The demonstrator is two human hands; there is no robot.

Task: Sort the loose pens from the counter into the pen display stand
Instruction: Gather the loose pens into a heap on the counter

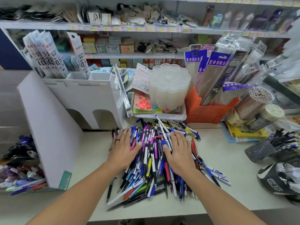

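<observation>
A heap of loose pens (152,158) lies mid-frame on the desk (227,159), with the white pen display stand (78,101) at left. Left hand (124,146) and right hand (177,151) press flat on the heap — each grip spread, fingers straight, holding nothing. An orange holder (209,111) stands upper right.

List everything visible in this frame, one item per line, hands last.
Pen pile: many, mixed colours, counter centre.
Counter: one, pale.
Pen display stand: one, white, left.
Stack of plastic lids: one stack, clear, behind pile.
Scissors: one, red, packaged, in the white tray.
Orange holder: one, right of tray.
Pencil tubs: two, clear, right.
Left hand: flat on pile, ring on it.
Right hand: flat on pile.
</observation>
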